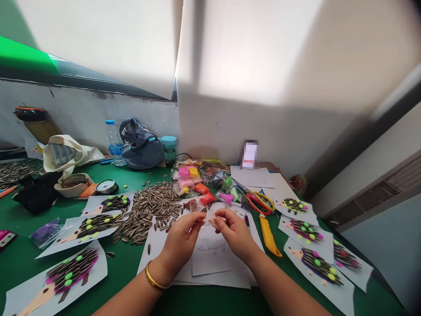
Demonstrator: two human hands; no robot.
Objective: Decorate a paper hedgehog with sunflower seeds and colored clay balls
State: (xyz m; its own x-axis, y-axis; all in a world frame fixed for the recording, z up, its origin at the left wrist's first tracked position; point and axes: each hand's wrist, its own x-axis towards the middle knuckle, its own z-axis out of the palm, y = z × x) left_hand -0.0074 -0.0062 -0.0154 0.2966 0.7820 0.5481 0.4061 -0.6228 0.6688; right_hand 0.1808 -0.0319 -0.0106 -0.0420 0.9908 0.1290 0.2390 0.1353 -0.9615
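My left hand [184,239] and my right hand [235,230] are raised over the drawing sheet, fingertips nearly meeting. Between them is a small clear plastic wrapper [209,220] with a pale peach tint, pinched from both sides. Fingers partly cover it, so its contents are hard to make out. Below lies a white sheet with a hedgehog outline [205,263] in thin dark line, partly hidden by my hands. A heap of striped sunflower seeds [148,206] spreads to the left of my left hand. Colourful clay packets [200,188] lie just beyond my hands.
Finished hedgehog pictures lie left [70,274] and right [317,267]. A yellow utility knife [268,237] and scissors [258,202] rest right of the paper. Behind stand a water bottle [114,142], a blue-grey bag [143,151], a teal-lidded jar [169,151] and a phone [249,154].
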